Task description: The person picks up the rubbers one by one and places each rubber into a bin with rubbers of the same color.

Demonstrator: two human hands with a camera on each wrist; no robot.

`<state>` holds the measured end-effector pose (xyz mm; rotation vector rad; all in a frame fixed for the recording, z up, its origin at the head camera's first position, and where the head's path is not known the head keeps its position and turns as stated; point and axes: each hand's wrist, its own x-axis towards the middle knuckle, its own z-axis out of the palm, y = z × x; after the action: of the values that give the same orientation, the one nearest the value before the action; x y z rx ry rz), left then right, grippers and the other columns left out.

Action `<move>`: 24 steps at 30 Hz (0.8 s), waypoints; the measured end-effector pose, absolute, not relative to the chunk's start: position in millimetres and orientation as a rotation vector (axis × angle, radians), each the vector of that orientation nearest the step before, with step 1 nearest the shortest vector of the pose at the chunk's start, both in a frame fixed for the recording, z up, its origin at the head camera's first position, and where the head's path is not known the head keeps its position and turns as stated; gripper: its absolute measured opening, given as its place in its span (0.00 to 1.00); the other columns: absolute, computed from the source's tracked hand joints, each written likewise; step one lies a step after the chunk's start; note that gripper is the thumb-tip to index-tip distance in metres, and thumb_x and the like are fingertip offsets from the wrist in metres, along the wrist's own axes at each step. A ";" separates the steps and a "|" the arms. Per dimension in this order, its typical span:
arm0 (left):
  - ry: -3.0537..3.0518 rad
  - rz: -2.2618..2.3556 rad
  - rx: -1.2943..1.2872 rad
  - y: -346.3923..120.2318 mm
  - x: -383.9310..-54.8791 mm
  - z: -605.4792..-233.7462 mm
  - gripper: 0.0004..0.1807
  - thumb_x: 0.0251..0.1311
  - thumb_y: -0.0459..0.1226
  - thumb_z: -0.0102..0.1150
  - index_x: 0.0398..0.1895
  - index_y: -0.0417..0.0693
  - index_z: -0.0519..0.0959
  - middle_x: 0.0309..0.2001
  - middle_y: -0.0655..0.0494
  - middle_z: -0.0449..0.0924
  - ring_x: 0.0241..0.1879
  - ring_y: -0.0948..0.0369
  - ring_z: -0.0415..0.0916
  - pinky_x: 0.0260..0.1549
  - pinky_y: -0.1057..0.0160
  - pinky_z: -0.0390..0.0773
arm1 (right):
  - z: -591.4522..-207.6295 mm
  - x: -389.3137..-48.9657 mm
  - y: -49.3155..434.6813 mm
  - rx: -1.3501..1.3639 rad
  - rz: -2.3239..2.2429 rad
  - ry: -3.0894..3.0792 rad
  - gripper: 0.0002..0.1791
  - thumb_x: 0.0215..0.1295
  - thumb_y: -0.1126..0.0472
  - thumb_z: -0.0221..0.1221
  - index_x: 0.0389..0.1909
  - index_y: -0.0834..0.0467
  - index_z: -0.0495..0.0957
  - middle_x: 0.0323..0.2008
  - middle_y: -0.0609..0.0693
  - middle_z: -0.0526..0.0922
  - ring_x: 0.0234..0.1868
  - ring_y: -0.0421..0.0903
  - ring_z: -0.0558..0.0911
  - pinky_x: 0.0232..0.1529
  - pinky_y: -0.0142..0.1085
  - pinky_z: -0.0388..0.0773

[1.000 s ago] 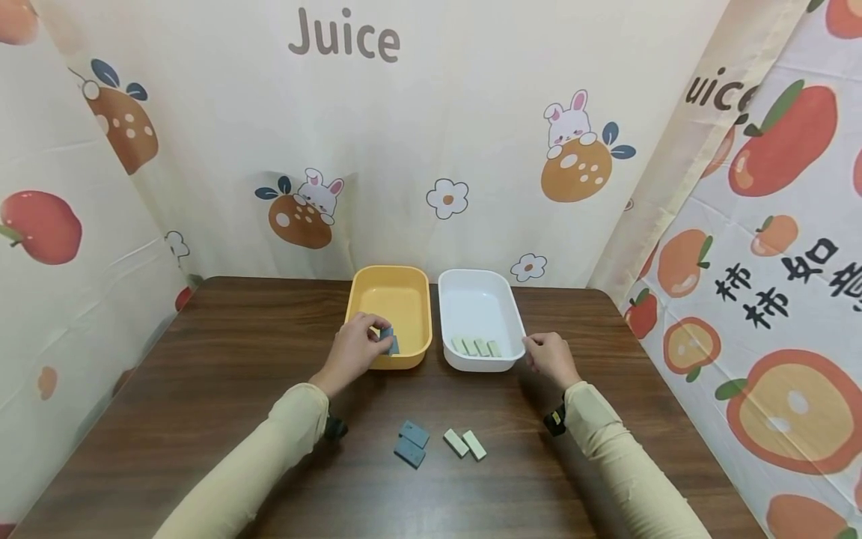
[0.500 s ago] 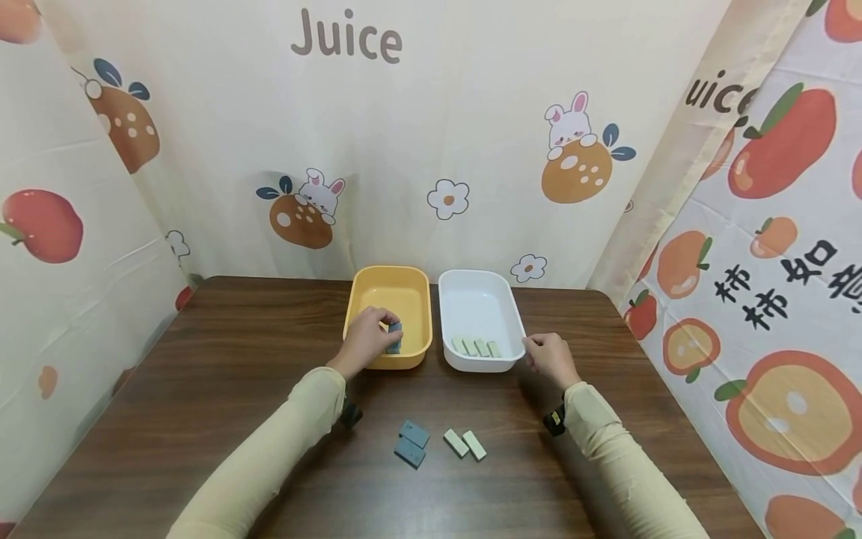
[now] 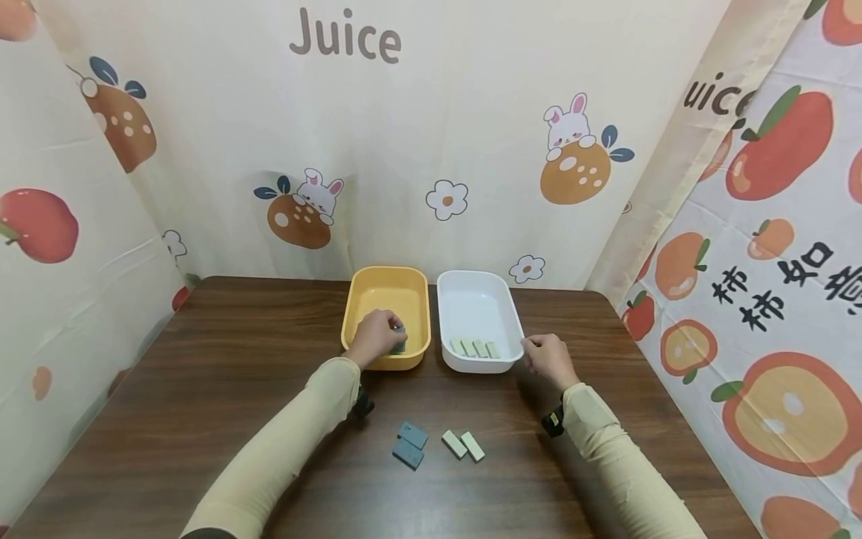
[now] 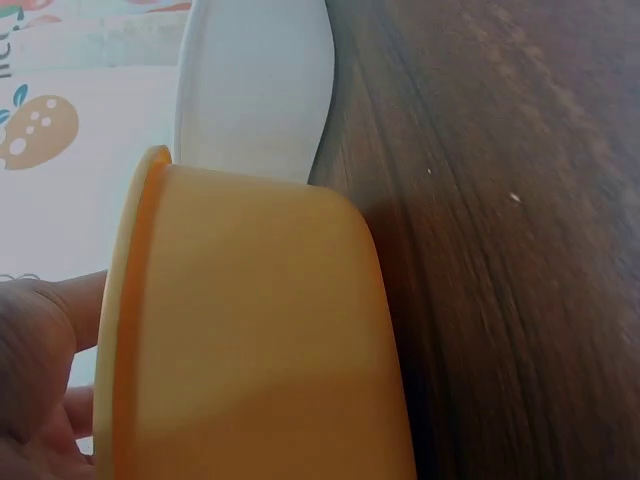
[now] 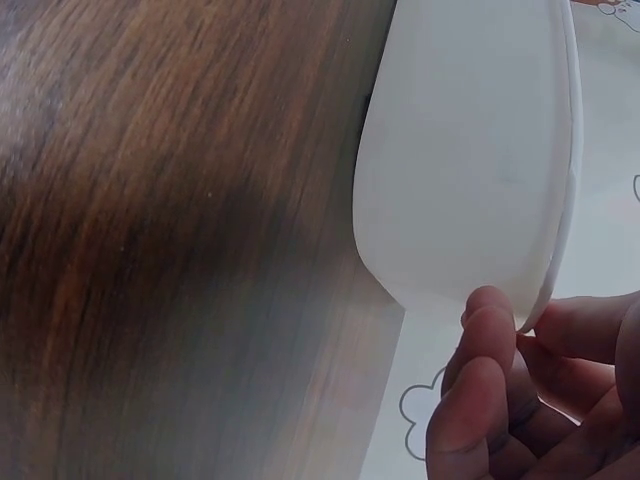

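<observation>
My left hand [image 3: 377, 335] reaches over the near rim of the yellow tray [image 3: 353, 299], fingertips pinching a blue-grey rectangular block [image 3: 400, 338] low at the tray's near end. In the left wrist view, the tray's outer wall [image 4: 260, 310] hides the block and most of the fingers. My right hand [image 3: 548, 354] pinches the right rim of the white tray [image 3: 480, 303] near its front corner; the right wrist view shows thumb and fingers [image 5: 487, 335] at that rim. Several pale green blocks [image 3: 480, 348] stand in a row at the white tray's near end.
On the brown wooden table [image 3: 269, 329], two blue-grey blocks [image 3: 408, 453] and two pale green blocks [image 3: 473, 446] lie in front of the trays. The trays stand side by side near the back edge, before a printed curtain [image 3: 404, 135].
My left hand has shifted right and down inside the yellow tray with the blue-grey block. My right hand has stayed at the white tray's rim.
</observation>
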<state>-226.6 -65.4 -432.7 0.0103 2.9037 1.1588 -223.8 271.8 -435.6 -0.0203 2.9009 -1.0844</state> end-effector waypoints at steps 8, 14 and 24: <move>2.822 1.048 -0.060 -59.2 -233.7 -436.6 0.05 0.51 0.38 0.65 0.26 0.47 0.80 0.31 0.55 0.80 0.30 0.58 0.74 0.31 0.59 0.72 | -433.8 -224.3 272.0 -0.010 -1.084 2.888 0.18 0.73 0.56 0.49 0.30 0.64 0.81 0.15 0.47 0.76 0.19 0.42 0.75 0.22 0.34 0.69; 2.809 0.963 -0.022 -57.0 -241.8 -440.1 0.08 0.50 0.38 0.67 0.18 0.46 0.81 0.23 0.57 0.80 0.25 0.60 0.73 0.26 0.64 0.72 | -433.6 -224.9 271.4 -0.009 -1.088 2.880 0.18 0.73 0.57 0.49 0.31 0.64 0.81 0.15 0.47 0.76 0.19 0.42 0.75 0.22 0.34 0.69; 2.779 0.940 0.023 -47.1 -250.8 -439.3 0.23 0.50 0.35 0.64 0.04 0.50 0.65 0.08 0.62 0.60 0.13 0.63 0.58 0.17 0.67 0.63 | -432.3 -224.6 270.3 -0.005 -1.082 2.884 0.17 0.73 0.57 0.50 0.35 0.65 0.81 0.16 0.48 0.77 0.19 0.42 0.75 0.22 0.34 0.70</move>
<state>-250.8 -47.1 -439.3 0.0228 2.7786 0.9395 -224.6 270.3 -432.3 -0.0052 2.8842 -1.0821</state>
